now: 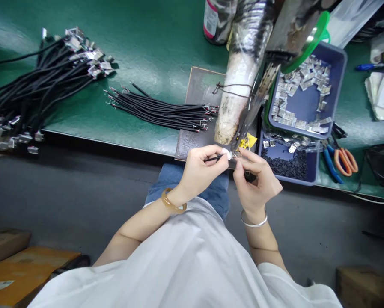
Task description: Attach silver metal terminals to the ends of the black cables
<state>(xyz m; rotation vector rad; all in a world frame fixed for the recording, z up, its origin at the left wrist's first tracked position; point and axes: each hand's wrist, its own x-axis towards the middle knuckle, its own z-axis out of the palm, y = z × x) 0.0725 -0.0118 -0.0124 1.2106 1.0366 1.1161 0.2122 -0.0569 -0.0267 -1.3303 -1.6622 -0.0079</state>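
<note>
My left hand [206, 164] pinches a short black cable [213, 158] between thumb and forefinger; white wrapping covers a fingertip. At the cable's tip is a small silver metal connector [236, 155]. My right hand [256, 177] has its thumb and forefinger closed at that connector, its other fingers curled. Both hands are at the table's front edge, just below the tip of a plastic-wrapped tool arm [243, 77]. Left of it, a bundle of black cables [166, 110] with stripped ends lies partly on a dark metal plate [187, 143].
A blue bin [341, 81] of metal connector shells stands over another blue bin [312, 171] holding small black pieces. Orange-handled scissors [346, 161] and blue-handled pliers [331, 164] lie to the right. Cables with metal connectors [50, 72] are heaped at left. A jar [215, 21] stands behind.
</note>
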